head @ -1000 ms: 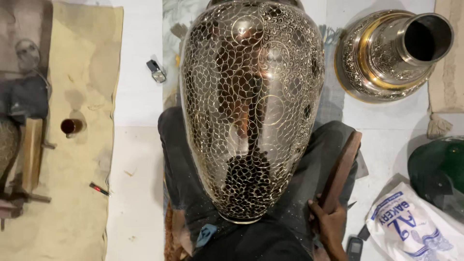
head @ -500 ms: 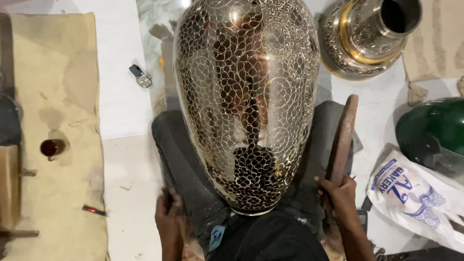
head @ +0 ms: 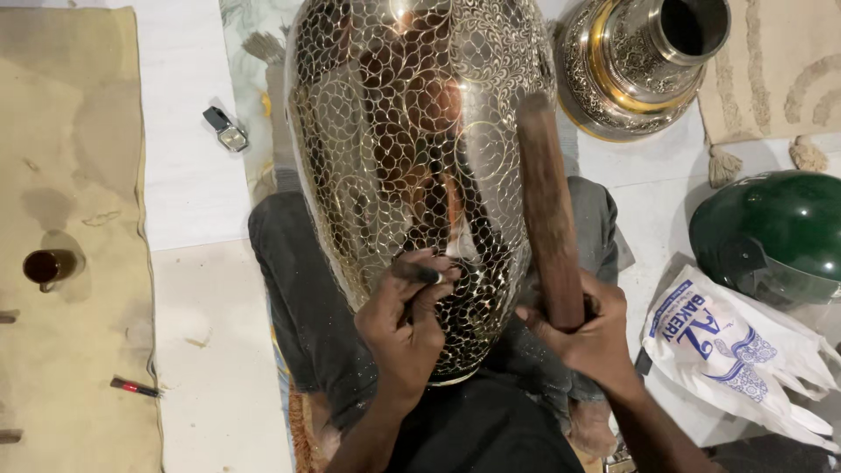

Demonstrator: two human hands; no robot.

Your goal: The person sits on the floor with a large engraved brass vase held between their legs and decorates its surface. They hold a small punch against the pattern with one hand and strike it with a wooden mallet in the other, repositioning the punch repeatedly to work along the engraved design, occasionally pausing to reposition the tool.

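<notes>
Head view shows an engraved metal vase (head: 420, 158) lying across the person's lap. The left hand (head: 405, 326) pinches a small chisel (head: 419, 273) against its lower body; the right hand (head: 585, 337) fingers wrap a wooden mallet (head: 547, 210) beside the vase. Engraving appears underway; striking calls for a steady chisel.

Dark grey trousers (head: 298, 289) dusted with pale specks, bare forearms, no sleeves; bare feet

Large vase (head: 420, 158) on the person's lap at centre frame, left hand (head: 403, 328) with small tool (head: 419, 273) against its lower front, right hand (head: 587, 333) holding wooden stick (head: 547, 206) along its right side, second vase (head: 639, 61) upper right, helmet (head: 775, 232) right, bag (head: 731, 346) below it, cup (head: 48, 265) on mat (head: 70, 131) at left.
</notes>
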